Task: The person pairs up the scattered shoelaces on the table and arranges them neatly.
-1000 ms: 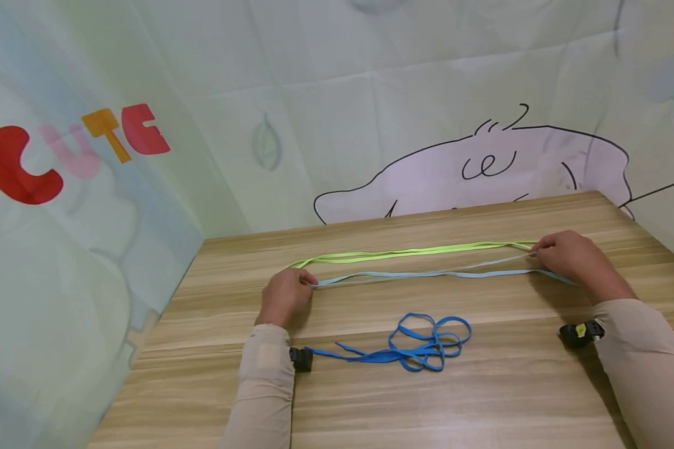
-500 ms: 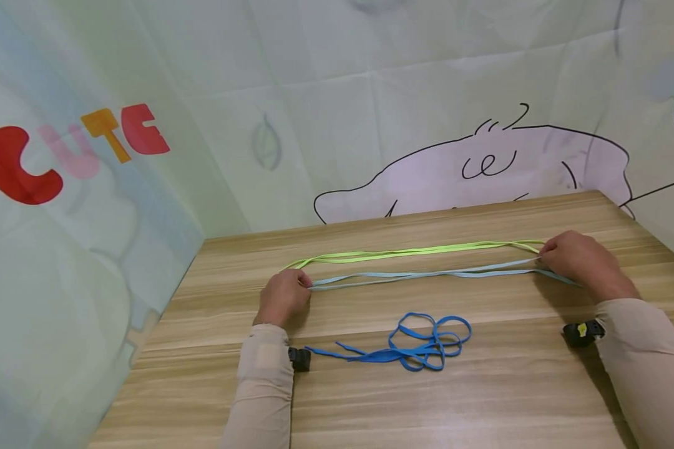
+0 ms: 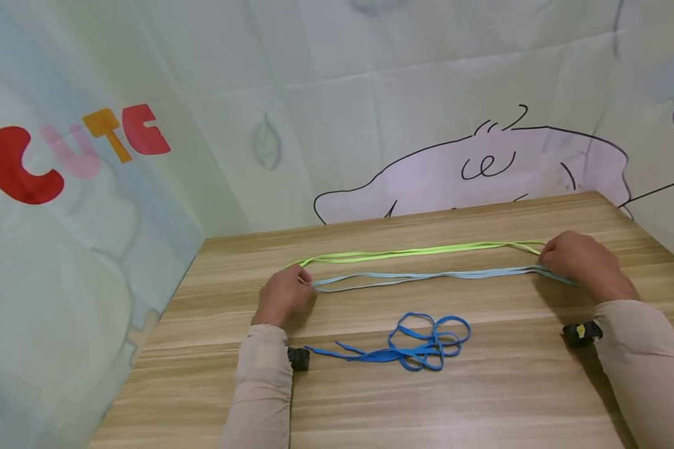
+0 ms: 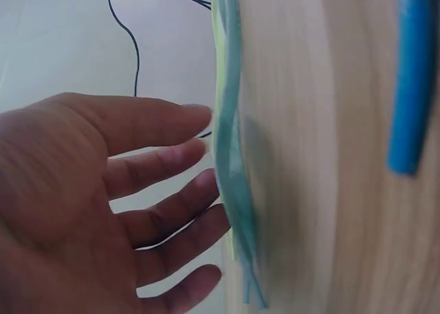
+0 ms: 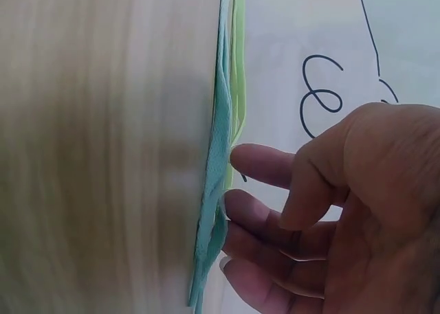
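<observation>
A light-blue shoelace (image 3: 472, 274) lies doubled lengthwise across the table. Just behind it runs a yellow-green shoelace (image 3: 415, 252), also in doubled strands. My left hand (image 3: 283, 296) is at the left end of the light-blue lace. In the left wrist view its thumb and fingers are spread apart, fingertips beside the lace (image 4: 236, 183), pinching nothing. My right hand (image 3: 581, 265) hovers at the other end, its loosely bent fingers close to the lace (image 5: 218, 135). Whether those fingertips touch it, I cannot tell. Nearer to me lies a loosely looped blue shoelace (image 3: 387, 355).
The wood-grain table (image 3: 371, 411) ends at the back against a printed cloth (image 3: 314, 93) with cartoon drawings and coloured letters. Black wrist cameras are strapped to both forearms; the right one (image 3: 582, 333) stands out over the tabletop.
My right hand has moved slightly right and let go of the light-blue strand it held raised. That strand now lies down along the other one. The left hand has barely moved.
</observation>
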`<state>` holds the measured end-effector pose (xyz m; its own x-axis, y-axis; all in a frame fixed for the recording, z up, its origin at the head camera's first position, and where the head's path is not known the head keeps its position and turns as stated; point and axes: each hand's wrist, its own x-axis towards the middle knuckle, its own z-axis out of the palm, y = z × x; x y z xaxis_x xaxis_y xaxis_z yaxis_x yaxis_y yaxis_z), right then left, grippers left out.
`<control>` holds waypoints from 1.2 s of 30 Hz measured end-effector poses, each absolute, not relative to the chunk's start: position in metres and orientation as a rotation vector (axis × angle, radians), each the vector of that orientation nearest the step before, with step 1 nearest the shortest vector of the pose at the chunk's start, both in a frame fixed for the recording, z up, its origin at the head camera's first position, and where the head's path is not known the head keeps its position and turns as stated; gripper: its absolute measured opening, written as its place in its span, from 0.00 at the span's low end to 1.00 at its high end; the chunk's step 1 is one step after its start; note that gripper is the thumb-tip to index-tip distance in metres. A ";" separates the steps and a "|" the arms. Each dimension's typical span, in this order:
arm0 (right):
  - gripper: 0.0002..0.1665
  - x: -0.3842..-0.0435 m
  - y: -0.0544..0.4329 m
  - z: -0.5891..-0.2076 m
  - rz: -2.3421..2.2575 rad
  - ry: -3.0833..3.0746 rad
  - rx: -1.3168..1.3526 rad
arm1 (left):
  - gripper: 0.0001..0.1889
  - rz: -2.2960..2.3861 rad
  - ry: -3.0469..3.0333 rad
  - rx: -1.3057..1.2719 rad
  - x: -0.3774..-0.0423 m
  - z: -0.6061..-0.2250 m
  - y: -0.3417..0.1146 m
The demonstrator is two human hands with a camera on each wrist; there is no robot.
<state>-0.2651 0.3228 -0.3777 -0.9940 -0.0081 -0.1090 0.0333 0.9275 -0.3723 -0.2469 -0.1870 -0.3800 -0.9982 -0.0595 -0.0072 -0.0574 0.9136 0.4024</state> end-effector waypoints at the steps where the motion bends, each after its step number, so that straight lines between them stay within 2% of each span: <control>1: 0.18 -0.264 0.322 -0.378 -0.580 2.982 0.023 | 0.10 -0.657 -3.061 0.093 -0.247 -0.379 -0.186; 7: 0.18 -0.262 0.315 -0.378 -0.621 2.982 0.020 | 0.12 -0.716 -3.041 0.054 -0.244 -0.375 -0.179; 14: 0.15 -0.261 0.299 -0.375 -0.630 2.991 -0.022 | 0.09 -0.639 -2.968 -0.098 -0.233 -0.373 -0.167; 22: 0.20 -0.253 0.278 -0.374 -0.595 3.039 -0.028 | 0.06 -0.583 -3.002 -0.298 -0.220 -0.372 -0.152; 27: 0.22 -0.247 0.264 -0.374 -0.565 3.070 -0.066 | 0.08 -0.567 -3.073 -0.445 -0.214 -0.370 -0.140; 36: 0.18 -0.239 0.245 -0.375 -0.578 3.121 -0.218 | 0.10 -0.486 -3.169 -0.661 -0.211 -0.374 -0.127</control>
